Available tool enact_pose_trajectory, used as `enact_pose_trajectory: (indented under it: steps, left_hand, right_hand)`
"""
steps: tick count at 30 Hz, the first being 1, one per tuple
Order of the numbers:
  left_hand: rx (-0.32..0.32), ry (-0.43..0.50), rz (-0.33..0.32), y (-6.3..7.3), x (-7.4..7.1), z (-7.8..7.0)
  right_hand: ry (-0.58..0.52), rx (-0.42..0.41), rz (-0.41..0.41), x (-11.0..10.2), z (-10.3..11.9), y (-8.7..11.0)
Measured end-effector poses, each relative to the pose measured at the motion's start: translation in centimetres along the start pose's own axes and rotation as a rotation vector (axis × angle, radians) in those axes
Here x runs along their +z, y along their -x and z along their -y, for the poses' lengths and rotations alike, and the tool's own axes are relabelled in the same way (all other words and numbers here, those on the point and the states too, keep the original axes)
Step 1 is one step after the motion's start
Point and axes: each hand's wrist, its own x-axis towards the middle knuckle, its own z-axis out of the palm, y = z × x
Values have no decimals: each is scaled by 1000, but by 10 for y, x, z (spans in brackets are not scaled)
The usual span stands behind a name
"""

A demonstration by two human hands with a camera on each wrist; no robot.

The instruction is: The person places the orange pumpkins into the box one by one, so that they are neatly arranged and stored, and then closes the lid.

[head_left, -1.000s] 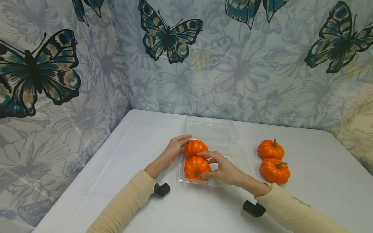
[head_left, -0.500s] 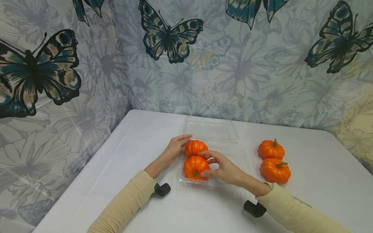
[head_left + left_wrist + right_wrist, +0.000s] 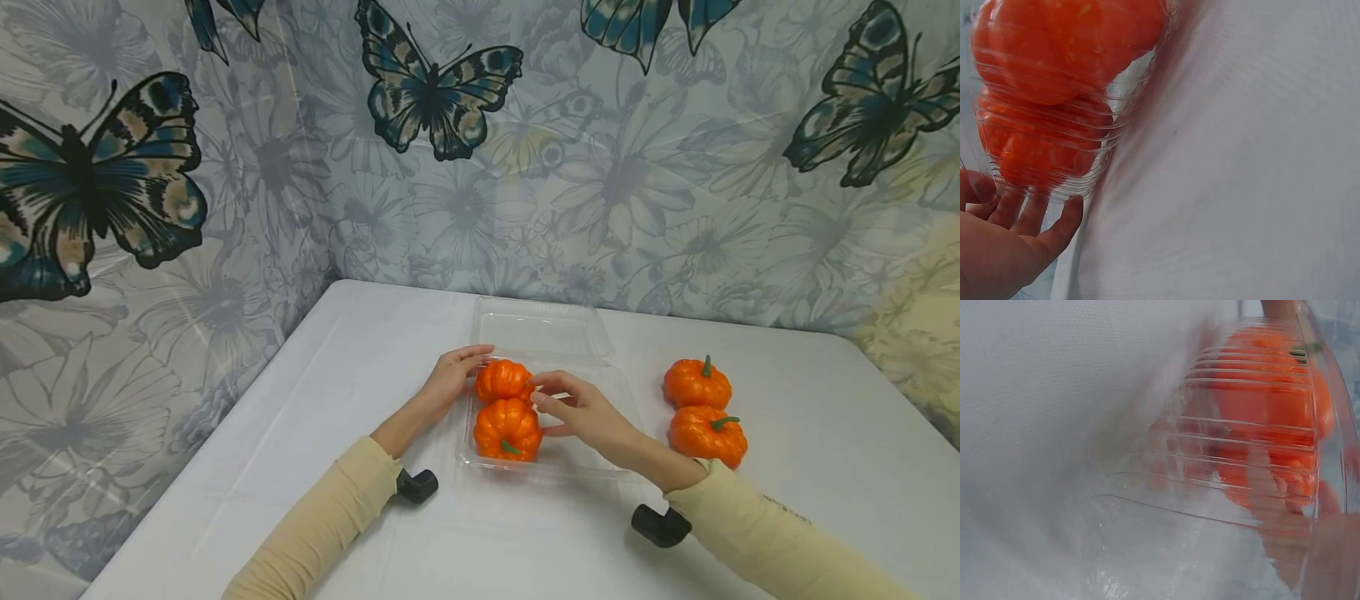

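Two small orange pumpkins sit in the left half of a clear plastic clamshell container [image 3: 577,471]. The back pumpkin [image 3: 501,380] is near the left hand; the front pumpkin [image 3: 507,432] has its green stem toward the front. My left hand [image 3: 448,379] rests at the container's back left corner, and in the left wrist view its fingers [image 3: 1069,219] touch the ribbed wall. My right hand [image 3: 588,415] is over the container, fingers loosely bent beside the two pumpkins and gripping neither. In the right wrist view the ribbed wall partly blurs the pumpkins [image 3: 1266,394].
The container's clear lid [image 3: 543,327] lies opened toward the back wall. Two more pumpkins stand on the white table to the right, one behind [image 3: 697,383] and one in front [image 3: 707,433]. Black wrist devices [image 3: 660,525] hang below both sleeves.
My right hand has let go of the front pumpkin, its thumb and fingers moving away from it toward the back and slightly right. The left hand and the container have stayed in place.
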Motion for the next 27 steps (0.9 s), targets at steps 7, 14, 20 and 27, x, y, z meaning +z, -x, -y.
enact_pose_trajectory:
  steps: [7,14,20,27]
  left_hand:
    - [3,6,0,-2,0,2]
    - [4,7,7,-3,-1,3]
    - [8,0,7,-3,-1,2]
    - [1,-9,3,-2,0,2]
  right_hand:
    - [-1,15,31,-5,2,2]
    - [-58,35,-15,-19,14,5]
    - [-189,43,-44,-34,20,8]
    - [-236,76,-52,-50,25,14]
